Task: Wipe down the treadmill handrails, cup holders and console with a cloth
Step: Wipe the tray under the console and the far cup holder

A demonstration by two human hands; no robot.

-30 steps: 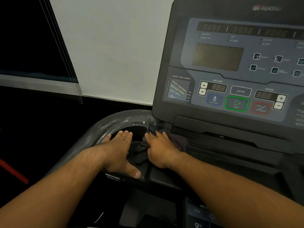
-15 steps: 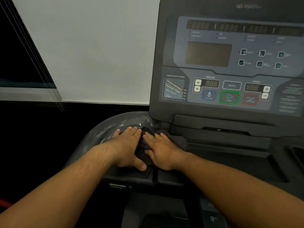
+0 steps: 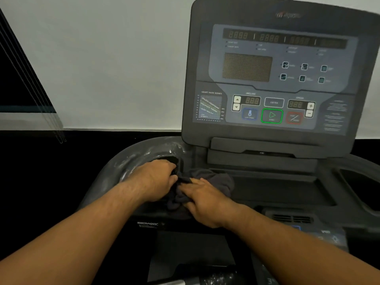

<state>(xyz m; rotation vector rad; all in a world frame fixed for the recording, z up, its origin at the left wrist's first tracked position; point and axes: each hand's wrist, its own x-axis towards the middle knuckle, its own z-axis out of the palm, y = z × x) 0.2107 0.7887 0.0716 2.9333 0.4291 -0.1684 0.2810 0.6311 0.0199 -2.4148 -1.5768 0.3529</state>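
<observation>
- Two bare hands meet at the near left corner of the treadmill, and the job looks early, with only this corner under way.
- Curved handrail [image 3: 131,161]: whitish smears [image 3: 144,155] show on it, so it likely needs another pass.
- Left cup holder [image 3: 171,160]: its dark opening sits just beyond the knuckles.
- Left hand [image 3: 156,177]: its fingers curl over the holder's rim and seem to pinch the edge of the cloth [image 3: 216,178], probably to feed it into the recess.
- Dark grey cloth: it lies bunched on the ledge between the holder and the console base.
- Right hand [image 3: 203,199]: its fingers lie fairly straight on top of the cloth, pressing the bulk down so it cannot slide.
- Console [image 3: 273,79]: upright and untouched.
- Right cup holder [image 3: 359,188]: well apart from both hands.
</observation>
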